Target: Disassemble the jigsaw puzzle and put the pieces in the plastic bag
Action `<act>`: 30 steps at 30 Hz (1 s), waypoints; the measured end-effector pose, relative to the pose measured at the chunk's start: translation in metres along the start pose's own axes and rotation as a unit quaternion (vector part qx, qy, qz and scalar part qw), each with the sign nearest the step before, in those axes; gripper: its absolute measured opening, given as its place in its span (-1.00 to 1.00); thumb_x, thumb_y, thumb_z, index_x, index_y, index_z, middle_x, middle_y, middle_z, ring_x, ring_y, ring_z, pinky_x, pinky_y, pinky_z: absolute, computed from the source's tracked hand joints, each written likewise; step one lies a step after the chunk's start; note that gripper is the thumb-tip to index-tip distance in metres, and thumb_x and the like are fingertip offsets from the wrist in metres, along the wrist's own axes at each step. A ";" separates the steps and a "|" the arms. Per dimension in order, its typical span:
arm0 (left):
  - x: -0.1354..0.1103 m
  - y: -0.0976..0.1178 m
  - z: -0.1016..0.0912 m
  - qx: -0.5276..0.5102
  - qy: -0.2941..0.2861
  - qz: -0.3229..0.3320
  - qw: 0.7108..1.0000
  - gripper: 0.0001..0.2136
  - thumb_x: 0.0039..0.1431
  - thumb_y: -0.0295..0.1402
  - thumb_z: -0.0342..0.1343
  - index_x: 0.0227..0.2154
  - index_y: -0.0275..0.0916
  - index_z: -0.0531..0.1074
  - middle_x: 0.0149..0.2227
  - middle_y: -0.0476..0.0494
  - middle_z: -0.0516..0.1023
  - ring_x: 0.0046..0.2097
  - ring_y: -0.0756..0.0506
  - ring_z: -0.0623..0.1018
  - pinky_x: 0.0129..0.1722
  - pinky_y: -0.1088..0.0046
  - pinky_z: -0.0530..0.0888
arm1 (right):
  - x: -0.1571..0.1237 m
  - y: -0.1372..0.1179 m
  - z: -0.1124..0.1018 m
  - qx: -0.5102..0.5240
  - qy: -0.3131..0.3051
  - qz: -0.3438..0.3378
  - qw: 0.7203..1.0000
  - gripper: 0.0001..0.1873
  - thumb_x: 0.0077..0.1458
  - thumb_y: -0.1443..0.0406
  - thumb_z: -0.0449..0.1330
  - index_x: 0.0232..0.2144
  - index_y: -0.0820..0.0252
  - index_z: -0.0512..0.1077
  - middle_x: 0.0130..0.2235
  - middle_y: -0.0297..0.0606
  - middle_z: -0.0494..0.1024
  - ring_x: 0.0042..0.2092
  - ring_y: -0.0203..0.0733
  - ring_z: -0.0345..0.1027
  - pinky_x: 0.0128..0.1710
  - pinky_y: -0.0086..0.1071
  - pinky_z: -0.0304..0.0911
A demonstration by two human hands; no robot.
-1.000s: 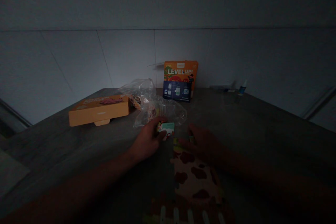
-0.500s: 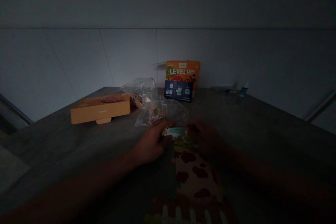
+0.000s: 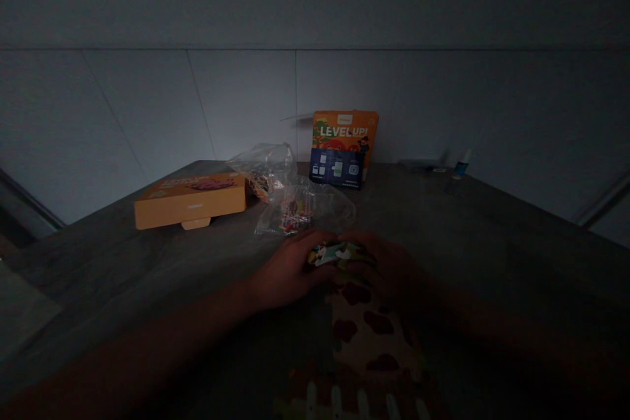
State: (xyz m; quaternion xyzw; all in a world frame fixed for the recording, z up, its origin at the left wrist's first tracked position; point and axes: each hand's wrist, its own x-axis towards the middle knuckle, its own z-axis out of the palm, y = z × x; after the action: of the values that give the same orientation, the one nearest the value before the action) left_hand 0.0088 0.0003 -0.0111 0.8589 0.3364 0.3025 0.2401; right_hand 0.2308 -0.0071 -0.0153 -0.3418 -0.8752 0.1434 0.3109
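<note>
The two hands come together over the surface (image 3: 516, 236); a second ago a gap lies between them. The left hand (image 3: 295, 269) pinches a teal-and-white piece (image 3: 325, 253) between thumb and fingers, and it is a little further toward three o'clock than before. The right hand (image 3: 388, 269), dark and hard to make out, curls its fingers and thumb around a dark green piece (image 3: 361, 254). The two pieces now meet end to end between the hands; whether they are joined I cannot tell.

Taking the pieces as the clock's centre, the patchy brown-and-cream panel (image 3: 364, 348) lies flat at six o'clock, where it lies in the earlier frames, with a fence-printed strip (image 3: 363, 400) at its near end. The near plastic bag (image 3: 325, 207) sits at eleven, just beyond the fingers, and the far plastic bag (image 3: 268, 159) is behind it, beside the orange box (image 3: 191, 201) at ten. The LEVEL UP! box (image 3: 344, 131) stands at twelve by the wall (image 3: 246, 92).

The widest stretch of surface runs from two to four o'clock, out to the slanting right edge, with a small bottle (image 3: 461, 167) near that edge at two. The left edge slants past the orange box toward nine.
</note>
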 end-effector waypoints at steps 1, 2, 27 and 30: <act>0.000 0.001 0.000 0.003 0.000 0.004 1.000 -0.73 0.17 -0.37 0.14 -0.05 -0.19 0.37 -0.11 -0.12 0.49 -0.10 -0.13 0.49 -0.07 0.29 0.43 | -0.001 0.000 0.001 0.010 0.003 -0.011 1.000 -0.66 0.21 0.34 -0.01 0.04 0.11 0.21 -0.01 -0.14 0.46 -0.02 -0.10 0.39 -0.03 -0.19 0.33; 0.000 0.001 -0.001 0.004 -0.003 0.009 1.000 -0.75 0.17 -0.39 0.13 -0.07 -0.19 0.38 -0.12 -0.11 0.49 -0.11 -0.12 0.49 -0.09 0.30 0.43 | -0.001 0.000 0.002 0.019 0.001 -0.023 1.000 -0.66 0.21 0.35 -0.01 0.04 0.10 0.20 -0.01 -0.14 0.45 -0.02 -0.11 0.38 -0.03 -0.20 0.33; 0.002 0.005 -0.002 -0.035 -0.025 0.062 0.997 -0.71 0.18 -0.32 0.18 -0.04 -0.18 0.41 -0.05 -0.10 0.51 -0.06 -0.09 0.50 -0.04 0.38 0.41 | -0.005 -0.003 0.006 -0.066 -0.047 0.063 0.995 -0.55 0.19 0.32 0.03 0.13 0.28 0.15 0.03 0.04 0.37 -0.02 0.01 0.35 -0.06 -0.09 0.33; 0.000 0.006 -0.002 -0.044 -0.028 0.081 0.995 -0.76 0.21 -0.35 0.16 -0.06 -0.17 0.42 -0.03 -0.09 0.51 -0.03 -0.08 0.49 -0.01 0.39 0.40 | -0.005 -0.002 0.004 -0.040 -0.066 0.038 0.996 -0.37 0.09 0.36 0.13 0.20 0.21 0.07 0.12 0.02 0.30 0.05 0.03 0.31 0.01 -0.11 0.30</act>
State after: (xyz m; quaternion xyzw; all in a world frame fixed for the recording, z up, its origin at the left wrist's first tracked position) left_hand 0.0098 -0.0030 -0.0056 0.8798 0.2455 0.3114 0.2622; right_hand 0.2297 -0.0126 -0.0199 -0.3770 -0.8851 0.1426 0.2326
